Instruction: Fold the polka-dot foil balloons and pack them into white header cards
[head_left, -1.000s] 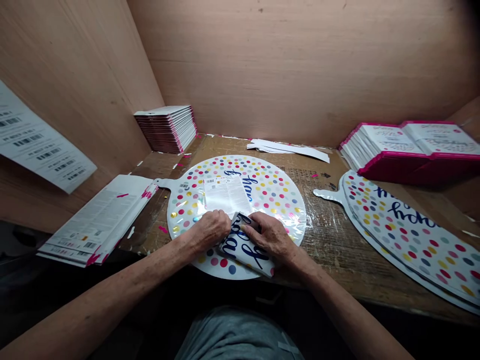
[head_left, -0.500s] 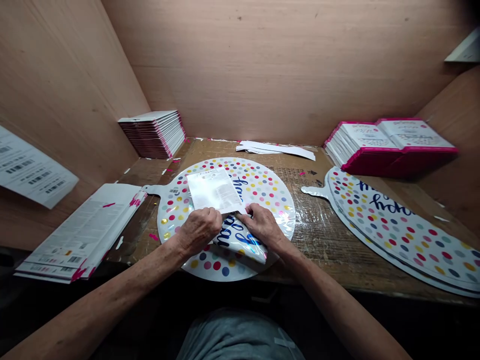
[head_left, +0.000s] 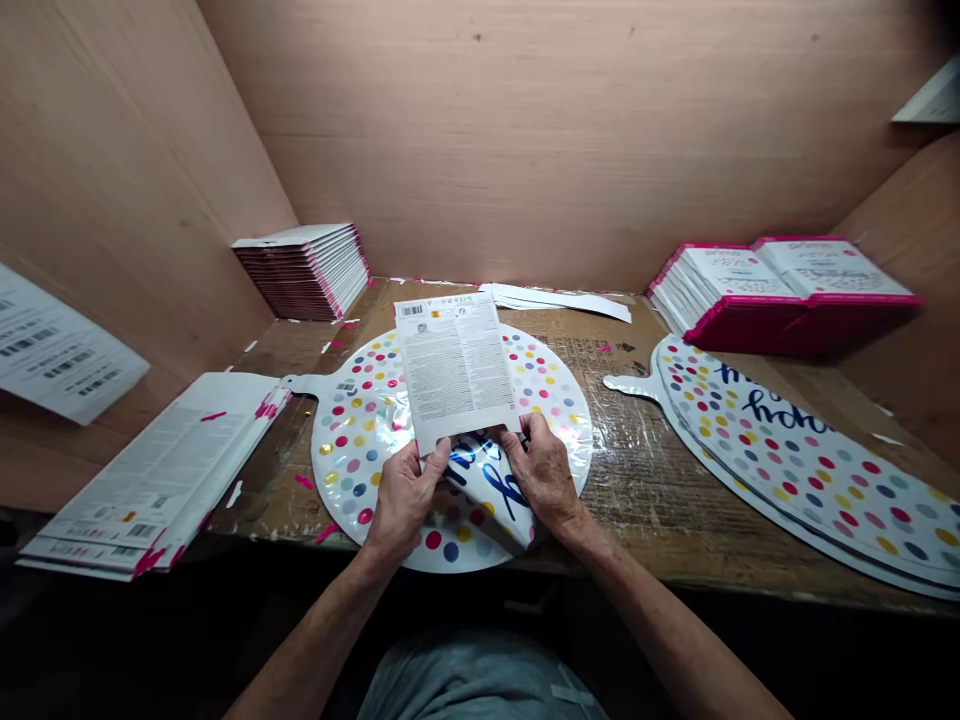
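A flat round foil balloon [head_left: 360, 430] with coloured dots and blue lettering lies on the workbench in front of me. Its near edge is folded up toward the middle. A white printed card [head_left: 454, 368] stands tilted up over the balloon's centre. My left hand [head_left: 401, 495] pinches the card's lower left corner. My right hand [head_left: 541, 470] pinches the lower right corner, with the folded balloon flap [head_left: 491, 485] under both hands.
A stack of flat dotted balloons [head_left: 810, 455] lies at the right. Pink-edged card stacks [head_left: 780, 290] stand at the back right, another stack [head_left: 304, 265] at the back left. Printed sheets [head_left: 161, 470] lie at the left, white strips [head_left: 555, 297] at the back. Wooden walls enclose the bench.
The card lay flat on the balloon; both hands have since lifted its far edge so it stands tilted up. The hands shifted from pressing the fold to pinching the card's bottom corners.
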